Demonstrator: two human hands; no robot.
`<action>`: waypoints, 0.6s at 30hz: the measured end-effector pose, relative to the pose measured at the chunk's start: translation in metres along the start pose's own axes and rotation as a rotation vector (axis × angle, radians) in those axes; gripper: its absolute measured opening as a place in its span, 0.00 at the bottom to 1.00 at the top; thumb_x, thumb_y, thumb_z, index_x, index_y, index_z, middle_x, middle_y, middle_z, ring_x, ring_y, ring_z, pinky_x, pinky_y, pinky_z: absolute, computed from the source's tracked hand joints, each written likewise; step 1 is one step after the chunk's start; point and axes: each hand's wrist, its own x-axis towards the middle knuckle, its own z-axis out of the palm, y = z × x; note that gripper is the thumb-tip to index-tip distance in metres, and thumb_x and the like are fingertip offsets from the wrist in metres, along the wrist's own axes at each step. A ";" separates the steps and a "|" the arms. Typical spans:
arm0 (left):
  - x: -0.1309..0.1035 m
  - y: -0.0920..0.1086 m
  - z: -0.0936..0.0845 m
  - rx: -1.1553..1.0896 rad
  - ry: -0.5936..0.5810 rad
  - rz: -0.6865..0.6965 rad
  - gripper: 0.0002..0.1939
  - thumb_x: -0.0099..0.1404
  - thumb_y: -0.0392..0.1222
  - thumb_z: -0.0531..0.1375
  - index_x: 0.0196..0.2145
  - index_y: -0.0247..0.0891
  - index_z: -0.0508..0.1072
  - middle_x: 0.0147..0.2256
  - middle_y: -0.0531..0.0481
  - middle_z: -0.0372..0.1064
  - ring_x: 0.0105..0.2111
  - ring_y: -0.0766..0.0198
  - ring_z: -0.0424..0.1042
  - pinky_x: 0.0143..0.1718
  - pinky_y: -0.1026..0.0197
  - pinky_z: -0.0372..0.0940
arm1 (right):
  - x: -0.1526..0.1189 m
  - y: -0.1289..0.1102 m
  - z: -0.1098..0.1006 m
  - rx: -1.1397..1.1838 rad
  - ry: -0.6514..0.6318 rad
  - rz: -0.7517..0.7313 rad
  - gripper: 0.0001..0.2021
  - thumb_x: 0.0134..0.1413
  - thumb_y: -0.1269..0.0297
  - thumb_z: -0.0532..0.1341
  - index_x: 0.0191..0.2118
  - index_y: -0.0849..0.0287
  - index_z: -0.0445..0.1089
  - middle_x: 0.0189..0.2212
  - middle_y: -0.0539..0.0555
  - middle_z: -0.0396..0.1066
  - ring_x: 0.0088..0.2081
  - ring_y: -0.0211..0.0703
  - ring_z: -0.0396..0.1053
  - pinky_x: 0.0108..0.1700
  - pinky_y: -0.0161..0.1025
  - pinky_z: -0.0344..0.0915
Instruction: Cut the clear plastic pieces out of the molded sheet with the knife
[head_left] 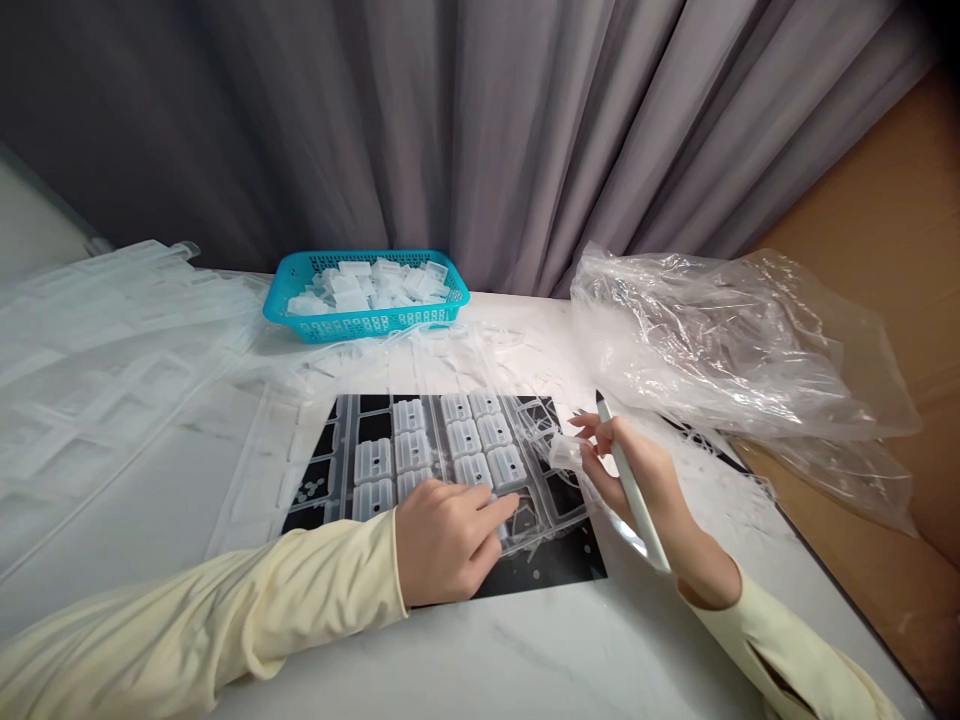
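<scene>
My left hand [454, 535] lies on a clear moulded plastic sheet [346, 440], index finger stretched out and the other fingers bent. The sheet rests on a black mat [555, 575] and has rows of ribbed translucent pieces [412, 450], several with a dark round dot, beside open frames. My right hand [637, 470] is closed, to the right of the sheet. It holds a white, pen-shaped craft knife [637, 505] with its dark pointed tip up. Thumb and fingers also pinch a small translucent plastic piece [564, 452] above the sheet's right edge.
A blue basket [367, 325] with many translucent pieces stands at the back. Clear moulded sheets [127, 340] are heaped on the left. A crumpled clear plastic bag [735, 350] lies at the back right. Plastic scraps [697, 460] litter the white table [525, 660]. Grey curtain [510, 140] hangs behind.
</scene>
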 end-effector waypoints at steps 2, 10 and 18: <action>0.000 0.001 0.000 -0.007 0.043 -0.003 0.15 0.57 0.32 0.48 0.40 0.35 0.68 0.20 0.54 0.62 0.17 0.67 0.61 0.16 0.64 0.48 | 0.001 -0.002 -0.003 0.058 -0.003 0.080 0.10 0.53 0.70 0.56 0.28 0.56 0.51 0.37 0.57 0.70 0.40 0.45 0.69 0.36 0.40 0.63; -0.002 0.004 0.001 -0.007 0.032 0.022 0.07 0.55 0.37 0.51 0.21 0.37 0.63 0.17 0.55 0.55 0.14 0.69 0.53 0.16 0.60 0.41 | 0.040 -0.024 -0.001 0.517 -0.149 0.293 0.10 0.51 0.66 0.58 0.26 0.57 0.54 0.28 0.51 0.66 0.32 0.40 0.66 0.31 0.37 0.62; -0.001 0.004 -0.009 -0.029 0.089 -0.008 0.05 0.49 0.38 0.54 0.19 0.36 0.62 0.22 0.50 0.57 0.23 0.65 0.56 0.20 0.61 0.46 | 0.200 -0.071 0.066 0.502 0.023 0.194 0.12 0.46 0.71 0.61 0.24 0.58 0.54 0.23 0.46 0.59 0.28 0.34 0.61 0.32 0.34 0.61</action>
